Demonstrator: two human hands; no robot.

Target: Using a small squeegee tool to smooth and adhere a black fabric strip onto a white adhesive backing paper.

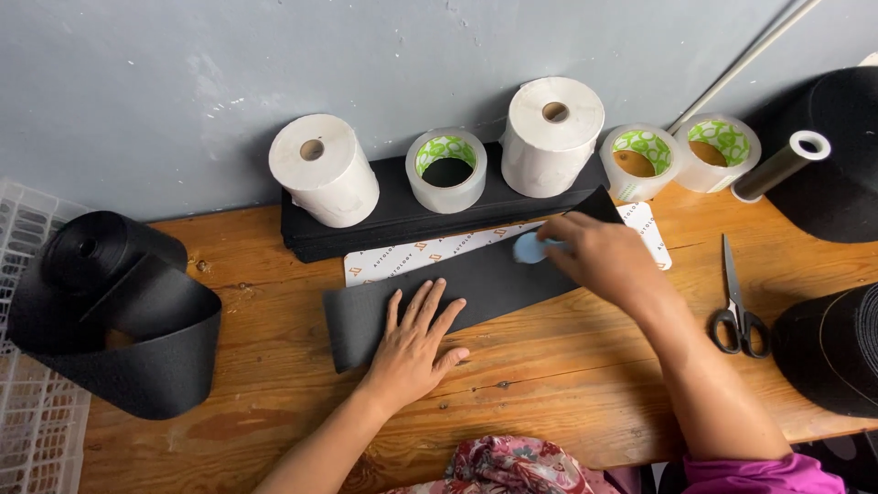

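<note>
Marking step: left hand (413, 343) pressed flat on black fabric strip (476, 284); right hand (599, 256) pinched pale-blue chalk (529, 247) mid-table. Next needed steady stroke.

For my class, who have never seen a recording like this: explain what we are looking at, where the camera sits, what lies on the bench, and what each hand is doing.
There is one picture, taken by a camera worn on the person's head, looking down at their own two bare hands; no machine is involved.

The left hand lies flat, fingers spread, pressing on a strip of black fabric spread across the wooden bench. The right hand pinches a small light-blue piece, perhaps chalk, against the strip's far edge.

Under the strip lies a white printed sheet. Along the grey wall stand two white paper rolls and three rolls of clear tape, some on a stack of black fabric. Scissors lie to the right, and a big roll of black fabric sits at the left, beside a white plastic crate.
</note>
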